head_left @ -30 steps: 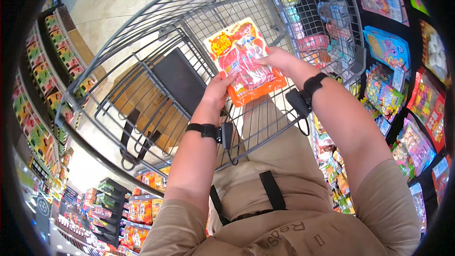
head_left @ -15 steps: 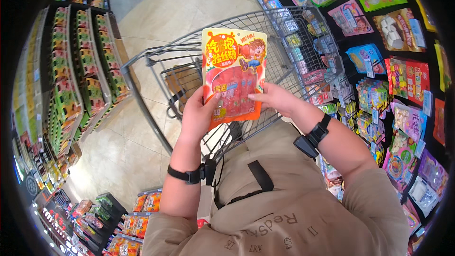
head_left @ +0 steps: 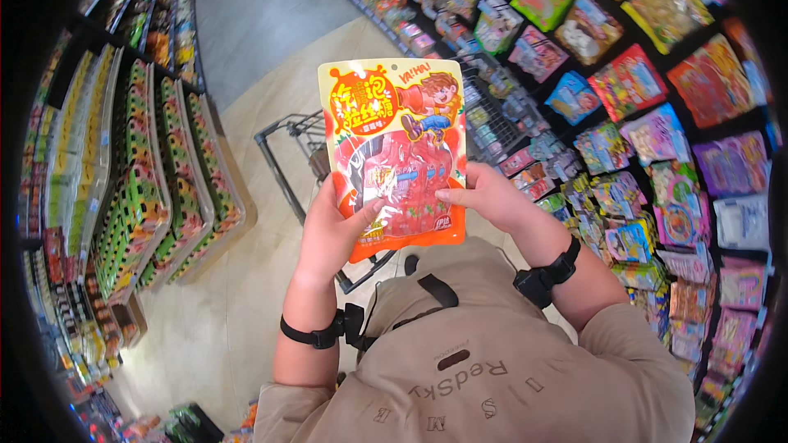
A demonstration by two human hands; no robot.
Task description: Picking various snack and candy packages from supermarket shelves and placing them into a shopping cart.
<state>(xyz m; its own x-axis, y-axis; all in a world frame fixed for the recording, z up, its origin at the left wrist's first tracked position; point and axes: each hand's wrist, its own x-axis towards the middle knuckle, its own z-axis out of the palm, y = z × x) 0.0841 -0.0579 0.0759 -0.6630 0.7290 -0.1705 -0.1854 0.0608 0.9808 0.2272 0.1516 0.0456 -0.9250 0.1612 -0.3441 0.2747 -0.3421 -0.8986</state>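
A bag of candy (head_left: 406, 148) is held up in front of my chest, its printed front toward me. It is cream at the top and red-orange at the bottom, with a cartoon figure and a clear window showing pink-red wrapped pieces. My left hand (head_left: 332, 226) grips its lower left side, thumb across the front. On the lower right side my right hand (head_left: 490, 195) pinches the edge, thumb also on the front. The fingers behind the bag are hidden. Beyond it stands a dark wire shopping cart (head_left: 289, 166), largely covered by the bag.
On the right, a long shelf wall carries hanging candy bags, among them a red one (head_left: 628, 82) and a purple one (head_left: 733, 162). Tiered racks of green-and-pink packs (head_left: 135, 189) stand at the left. Pale tiled floor (head_left: 222, 303) runs between them.
The bag appears larger and slightly lower, still in both hands. My view has turned, bringing more of the right shelves in. The cart now shows smaller and mostly behind the bag.
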